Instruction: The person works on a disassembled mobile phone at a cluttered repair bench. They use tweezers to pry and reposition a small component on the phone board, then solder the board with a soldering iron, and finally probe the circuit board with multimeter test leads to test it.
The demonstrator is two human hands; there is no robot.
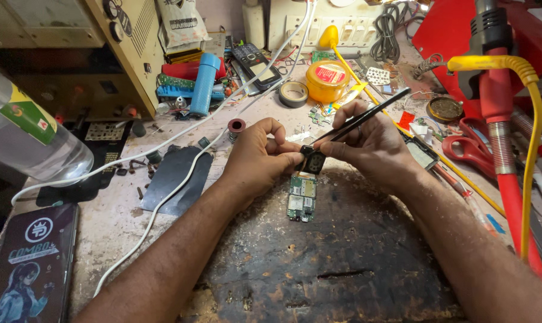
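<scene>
Above the scorched dark worktop [342,251], my left hand [256,158] pinches a small black square component [313,160]; right hand [366,140] grips black tweezers [366,113]. Light, rigid, likely fragile: hold by edges.

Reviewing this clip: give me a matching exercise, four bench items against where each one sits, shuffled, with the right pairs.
Things:
1. green circuit board
2. black tweezers
3. clear plastic bottle
4. roll of black tape

Places:
A. lying at the far left of the bench
B. in the right hand
C. beside the yellow tin
D. on the dark mat, below the left hand

Pairs: 1-D, 2-B, 3-A, 4-C
</scene>
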